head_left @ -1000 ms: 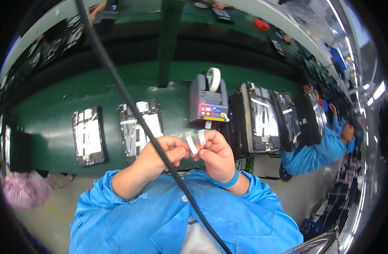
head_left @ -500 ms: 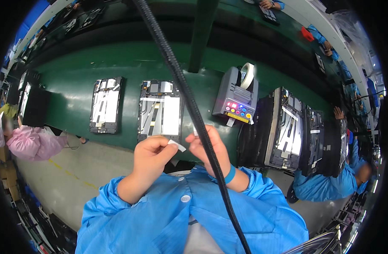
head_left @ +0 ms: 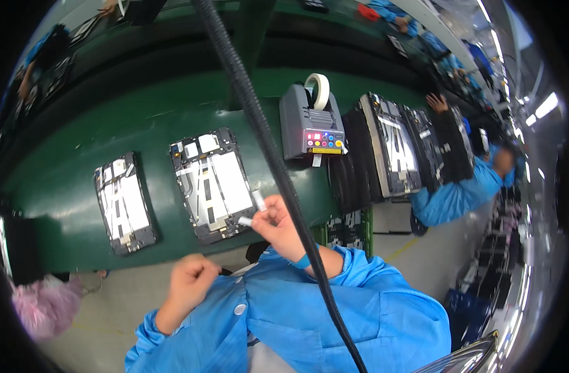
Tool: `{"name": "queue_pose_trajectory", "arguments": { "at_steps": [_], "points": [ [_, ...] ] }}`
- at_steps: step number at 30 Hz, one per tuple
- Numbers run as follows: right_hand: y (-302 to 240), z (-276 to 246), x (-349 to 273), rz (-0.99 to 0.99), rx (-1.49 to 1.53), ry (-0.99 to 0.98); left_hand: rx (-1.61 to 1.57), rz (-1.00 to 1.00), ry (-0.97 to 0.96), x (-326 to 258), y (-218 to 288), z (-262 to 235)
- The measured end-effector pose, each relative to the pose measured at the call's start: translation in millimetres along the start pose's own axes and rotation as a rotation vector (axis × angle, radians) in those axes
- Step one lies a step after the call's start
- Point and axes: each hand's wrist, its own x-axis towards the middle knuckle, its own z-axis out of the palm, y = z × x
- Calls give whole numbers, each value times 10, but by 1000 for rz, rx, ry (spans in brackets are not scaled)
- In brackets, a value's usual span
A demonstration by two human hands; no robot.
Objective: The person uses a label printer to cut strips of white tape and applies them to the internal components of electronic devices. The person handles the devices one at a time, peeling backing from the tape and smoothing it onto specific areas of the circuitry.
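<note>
Pinching two short white tape strips [head_left: 258,200], the right hand [head_left: 281,231] hovers at the near right corner of a black-framed, silver-panelled device [head_left: 230,186] on the green desk [head_left: 154,137], while the left hand [head_left: 194,277], fingers curled closed, has drawn back without its strip, and the grey dispenser [head_left: 297,118]'s yellow label [head_left: 327,151] is unreadable.

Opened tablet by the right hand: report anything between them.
Nothing visible except the white tape strips pinched in the right hand; the black braided cable passes right of the opened tablet in view.
</note>
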Motion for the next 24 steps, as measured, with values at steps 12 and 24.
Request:
{"name": "queue_pose_trajectory", "arguments": {
  "at_steps": [12, 24],
  "points": [
    [919, -188, 5, -163, -428, 288, 402, -609, -757, -419, -3330, 478],
    [1237, -594, 94, -148, 146, 83, 806, -366, -1141, -247, -4984, 2253]
  ]
}}
